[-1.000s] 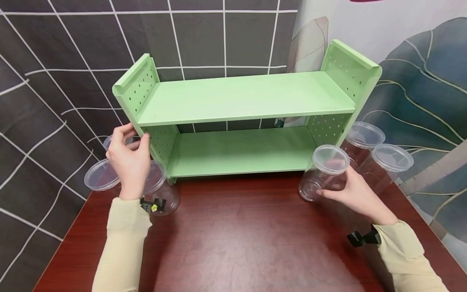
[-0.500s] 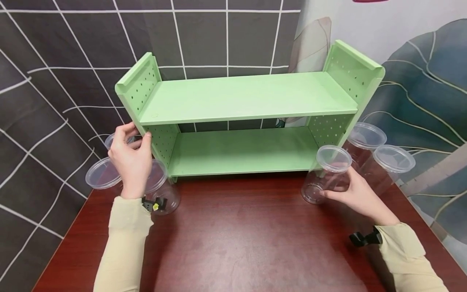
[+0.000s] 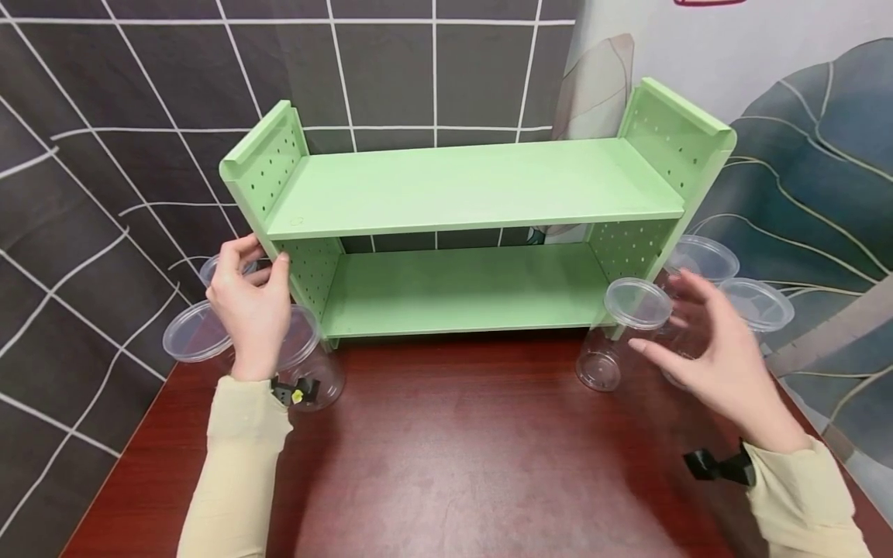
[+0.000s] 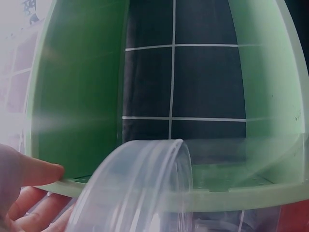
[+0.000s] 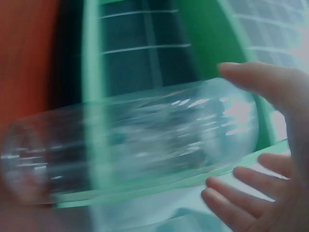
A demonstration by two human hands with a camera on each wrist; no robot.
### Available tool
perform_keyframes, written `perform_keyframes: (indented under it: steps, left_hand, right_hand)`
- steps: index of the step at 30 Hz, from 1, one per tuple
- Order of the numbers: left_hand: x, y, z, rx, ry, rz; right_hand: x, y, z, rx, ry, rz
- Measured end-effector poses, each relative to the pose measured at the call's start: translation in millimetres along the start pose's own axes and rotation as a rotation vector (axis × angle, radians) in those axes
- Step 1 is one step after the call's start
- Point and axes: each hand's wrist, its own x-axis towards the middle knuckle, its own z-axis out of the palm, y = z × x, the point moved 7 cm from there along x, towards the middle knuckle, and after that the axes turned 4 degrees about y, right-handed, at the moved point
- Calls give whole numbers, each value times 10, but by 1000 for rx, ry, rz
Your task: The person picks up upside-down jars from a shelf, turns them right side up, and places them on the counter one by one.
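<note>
Currently, your left hand (image 3: 249, 306) grips the front edge of the green shelf unit's (image 3: 460, 194) left side panel, thumb and fingers curled round it. Your right hand (image 3: 718, 353) hovers with fingers spread and relaxed just beside one clear lidded cup (image 3: 621, 333), which stands on the red-brown table (image 3: 474, 465) by the shelf's right foot.

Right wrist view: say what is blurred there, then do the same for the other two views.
Right wrist view: the clear cup and green shelf smear. Head view: only the right hand is motion-blurred. Left wrist view: a cup rim is out of focus, and the left edge is washed out.
</note>
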Motion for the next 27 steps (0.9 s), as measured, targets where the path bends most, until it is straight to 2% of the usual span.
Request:
perform_keyframes:
  steps: [4, 7, 11, 13, 16, 20, 24, 27]
  left_hand:
    - [-7, -4, -19, 7, -1, -10]
    - [-7, 1, -26, 5, 0, -9]
    - [-18, 1, -27, 5, 3, -5]
    - [-22, -1, -19, 11, 1, -8]
    - [-10, 6, 13, 17, -18, -8]
    - [30, 20, 58, 6, -73, -9]
    - [83, 31, 38, 27, -154, 29]
    - [143, -2, 7, 122, -277, 63]
  right_hand:
    - [163, -261, -295, 71, 120, -46]
    - [401, -373, -531, 74, 192, -43]
    - [778, -371, -778, -48, 203, 43]
    - [943, -323, -849, -149, 164, 89]
    - [1136, -237, -912, -270, 109, 103]
    - [1273, -104, -943, -323, 37, 125]
    - [1345, 9, -890, -333, -46, 140]
    - [1378, 84, -822, -359, -106, 125]
